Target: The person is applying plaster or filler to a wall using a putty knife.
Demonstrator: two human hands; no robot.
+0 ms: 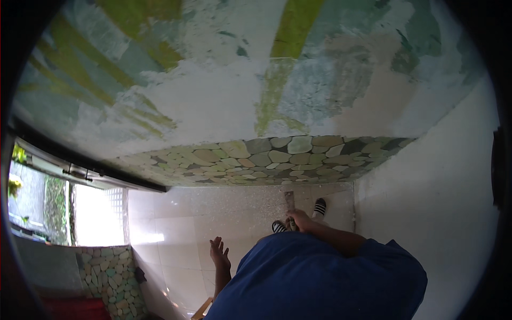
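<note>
In my right hand [301, 220] is a scraper [289, 200] with a flat, dull blade, held low in front of my body with the blade pointing toward the wall. My left hand [218, 253] hangs out to the left with its fingers spread and nothing in it. Ahead stands a painted wall [218, 101] with green and yellow shapes, large whitish bare patches and a pinkish-grey patch at the right. Neither hand touches this wall.
A band of stone mosaic [277, 157] runs along the wall's foot. Pale crumbs lie on the tiled floor [176, 224] near my striped sandals [320, 207]. A white wall [426, 197] closes the right side. At left is a bright doorway [98, 213]; a red object [74, 308] sits at lower left.
</note>
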